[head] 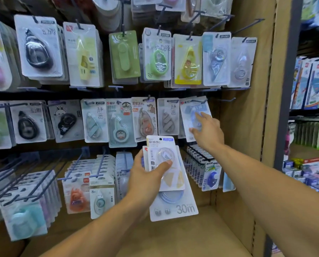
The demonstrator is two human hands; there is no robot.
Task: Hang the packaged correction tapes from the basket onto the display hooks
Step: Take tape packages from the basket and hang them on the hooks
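**Right hand at the middle-row pack, left hand holding a stack**

The left hand (pixel 145 175) grips a small stack of packaged correction tapes (pixel 170 175) in front of the display, its thumb pressed across the clear blister of the top pack and its fingers curled behind. The front pack is smaller and has a cream and white card; the larger one behind it is marked "30m" along its lower edge.

The right hand (pixel 207 131) reaches up to the right end of the middle row, its fingers spread and loosely straight, touching a pale blue pack (pixel 194 115) that hangs tilted on a display hook (pixel 198 101). Just right of that, an empty hook (pixel 227 99) juts from the brown cardboard side panel (pixel 247 108). More packs fill the upper and lower rows. No basket is in view.
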